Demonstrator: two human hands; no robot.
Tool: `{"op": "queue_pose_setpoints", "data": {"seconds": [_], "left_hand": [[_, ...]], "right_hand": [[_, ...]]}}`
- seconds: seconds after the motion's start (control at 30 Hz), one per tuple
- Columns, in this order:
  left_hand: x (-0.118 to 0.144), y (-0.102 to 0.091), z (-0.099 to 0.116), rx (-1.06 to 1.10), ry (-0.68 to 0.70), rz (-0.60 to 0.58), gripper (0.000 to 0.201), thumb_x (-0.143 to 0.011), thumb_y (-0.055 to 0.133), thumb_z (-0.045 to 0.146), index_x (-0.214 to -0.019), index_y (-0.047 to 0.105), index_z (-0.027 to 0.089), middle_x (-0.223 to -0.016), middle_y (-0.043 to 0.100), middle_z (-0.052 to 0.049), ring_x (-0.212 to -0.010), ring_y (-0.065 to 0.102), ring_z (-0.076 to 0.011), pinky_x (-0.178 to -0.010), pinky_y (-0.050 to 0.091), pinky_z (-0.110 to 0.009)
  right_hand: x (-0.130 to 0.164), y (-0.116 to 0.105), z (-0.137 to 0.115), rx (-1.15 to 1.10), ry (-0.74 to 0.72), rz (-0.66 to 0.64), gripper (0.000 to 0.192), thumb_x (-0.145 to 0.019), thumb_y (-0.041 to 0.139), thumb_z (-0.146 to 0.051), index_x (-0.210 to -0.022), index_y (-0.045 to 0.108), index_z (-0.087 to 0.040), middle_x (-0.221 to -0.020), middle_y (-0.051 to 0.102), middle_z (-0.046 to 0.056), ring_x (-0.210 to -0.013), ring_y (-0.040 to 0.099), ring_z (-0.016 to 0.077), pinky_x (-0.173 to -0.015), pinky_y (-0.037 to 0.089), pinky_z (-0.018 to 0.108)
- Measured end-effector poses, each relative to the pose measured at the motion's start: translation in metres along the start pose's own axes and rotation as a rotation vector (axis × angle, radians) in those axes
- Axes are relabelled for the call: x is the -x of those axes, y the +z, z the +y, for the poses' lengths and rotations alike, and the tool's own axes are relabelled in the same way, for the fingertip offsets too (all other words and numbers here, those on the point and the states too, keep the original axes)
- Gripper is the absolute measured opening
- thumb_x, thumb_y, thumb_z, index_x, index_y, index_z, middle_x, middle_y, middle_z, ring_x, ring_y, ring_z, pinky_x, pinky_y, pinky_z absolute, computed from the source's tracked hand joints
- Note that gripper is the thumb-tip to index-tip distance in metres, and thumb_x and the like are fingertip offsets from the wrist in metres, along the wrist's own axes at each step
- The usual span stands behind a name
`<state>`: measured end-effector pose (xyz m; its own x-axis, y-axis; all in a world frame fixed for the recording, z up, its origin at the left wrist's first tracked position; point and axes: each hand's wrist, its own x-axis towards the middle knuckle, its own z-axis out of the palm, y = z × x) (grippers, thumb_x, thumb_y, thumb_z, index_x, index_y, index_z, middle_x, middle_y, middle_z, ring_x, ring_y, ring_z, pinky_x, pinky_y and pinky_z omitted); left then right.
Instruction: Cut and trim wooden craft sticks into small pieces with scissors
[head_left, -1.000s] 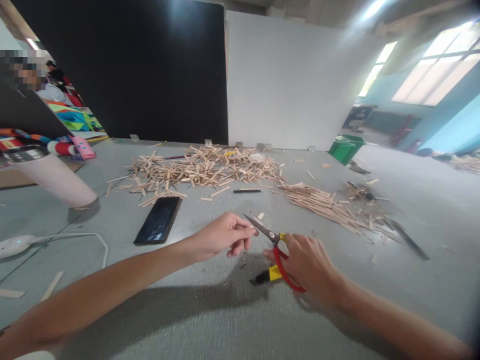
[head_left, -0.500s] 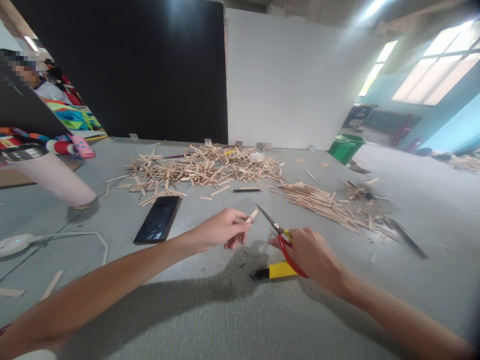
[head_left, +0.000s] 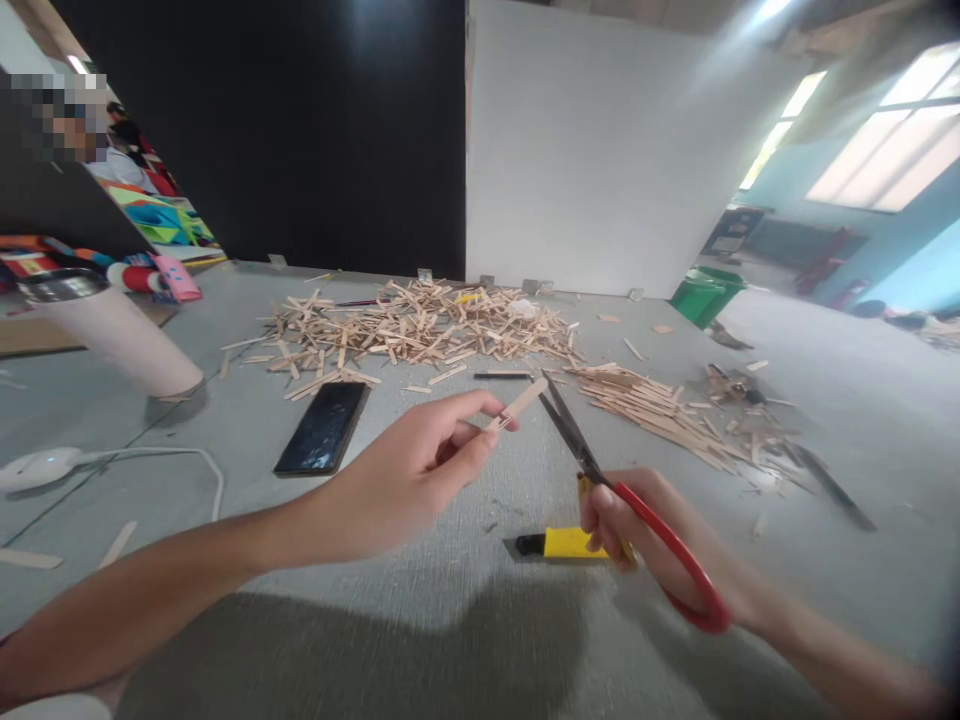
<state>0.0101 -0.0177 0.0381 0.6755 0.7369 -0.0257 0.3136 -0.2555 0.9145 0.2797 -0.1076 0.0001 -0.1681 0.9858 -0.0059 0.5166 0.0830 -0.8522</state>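
Note:
My left hand (head_left: pixel 442 455) pinches a short flat wooden craft stick (head_left: pixel 525 400) between thumb and fingers, its far end pointing up and right. My right hand (head_left: pixel 637 515) grips scissors (head_left: pixel 581 445) with one red and one yellow handle. The scissor blades are slightly parted, their tips near the end of the stick; whether they touch it I cannot tell. Below the hands, a yellow utility knife (head_left: pixel 570 542) with a black end lies on the grey table (head_left: pixel 360 630), partly hidden by my right hand.
A pile of wooden sticks (head_left: pixel 420 330) spreads along the back, with a neater stack (head_left: pixel 652 405) to the right. A phone (head_left: pixel 322 428), a pale tumbler (head_left: pixel 127 335) and a white cable (head_left: pixel 214 465) are on the left. A metal blade (head_left: pixel 832 485) lies at right. Upright panels (head_left: pixel 585 150) stand behind.
Both hands have risen closer to the camera. The scissors have turned, showing more of the red handle, and their tips are now beside the stick's end. The view has shifted slightly.

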Motion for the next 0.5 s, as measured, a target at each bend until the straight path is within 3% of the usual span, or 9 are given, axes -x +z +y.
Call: {"op": "queue_pose_setpoints", "data": {"seconds": [0.23,0.4,0.5], "left_hand": [[0.015,0.008,0.004,0.036,0.056,0.003,0.031,-0.115,0.043,0.051,-0.136,0.042,0.029,-0.062,0.05,0.01,-0.054,0.043,-0.0117,-0.051,0.038,-0.022],[0.02,0.013,0.005,0.032,0.047,0.024,0.03,-0.116,0.041,0.05,-0.138,0.036,0.031,-0.069,0.06,0.008,-0.056,0.052,-0.0114,-0.053,0.044,-0.021],[0.02,0.015,0.006,0.026,0.075,0.047,0.025,-0.117,0.041,0.046,-0.135,0.033,0.031,-0.072,0.064,0.007,-0.057,0.055,-0.0119,-0.054,0.046,-0.021]], "right_hand": [[0.02,0.008,0.004,-0.184,0.043,-0.082,0.061,-0.103,0.048,-0.076,-0.085,0.066,-0.021,-0.07,0.065,0.003,-0.057,0.059,0.0177,-0.05,0.051,0.029],[0.037,0.011,-0.009,-0.418,0.07,-0.214,0.064,-0.098,0.048,-0.082,-0.08,0.065,-0.023,-0.065,0.064,0.004,-0.06,0.063,0.0215,-0.062,0.056,0.036],[0.047,0.014,-0.016,-0.475,0.101,-0.242,0.058,-0.099,0.053,-0.077,-0.081,0.066,-0.024,-0.069,0.064,0.005,-0.059,0.062,0.0205,-0.058,0.052,0.033]]}}
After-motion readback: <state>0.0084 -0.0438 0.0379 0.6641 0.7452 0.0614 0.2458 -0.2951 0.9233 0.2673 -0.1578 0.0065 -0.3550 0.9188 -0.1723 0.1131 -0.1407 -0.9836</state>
